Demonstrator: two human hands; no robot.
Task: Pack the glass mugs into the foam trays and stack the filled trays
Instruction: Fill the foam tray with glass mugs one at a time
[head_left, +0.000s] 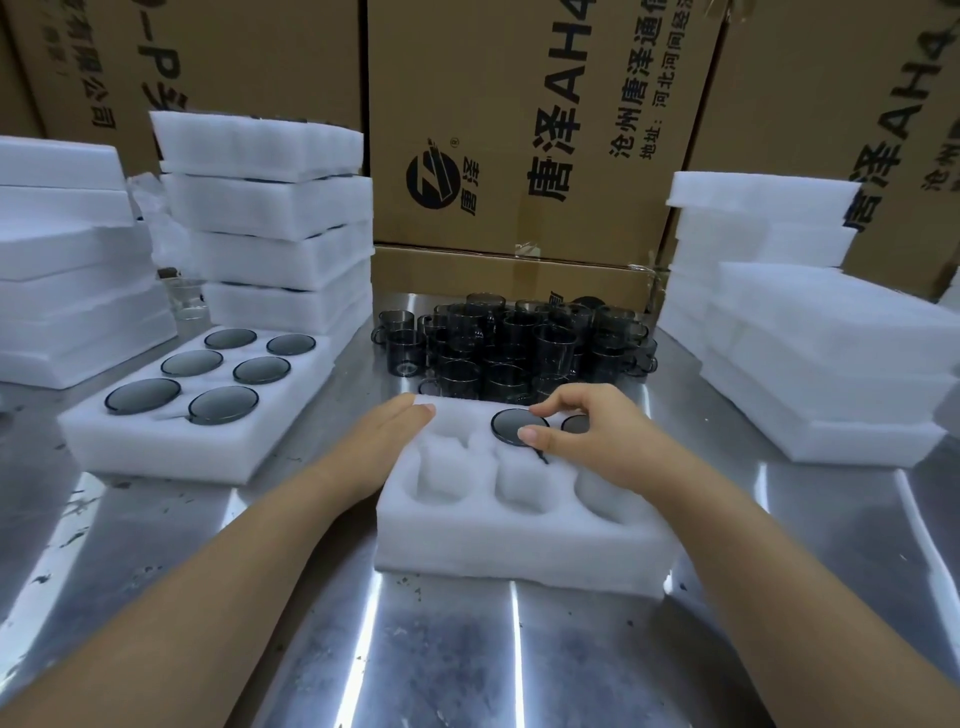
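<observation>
my right hand (597, 441) is over the far row of the foam tray (519, 540) that sits on the steel tabletop (441, 649) near its front edge, thumb and forefinger pinched on the rim of a dark glass mug (509, 426) seated in the middle cell of that row

a second mug (573, 425) sits in the far right cell, half hidden under my fingers; the other four cells show only white foam

my left hand (384, 441) lies flat with straight fingers on the tray's far left corner, gripping nothing

the loose mugs (514, 343) stand crowded together just beyond the tray, toward the tabletop's far edge

toward the left edge lies a filled tray (171, 447) with six mugs in it, and behind it a stack of filled trays (275, 234)

plain foam piles stand at the far left (67, 270) and along the right edge (810, 364), with cardboard boxes (519, 130) behind everything
</observation>
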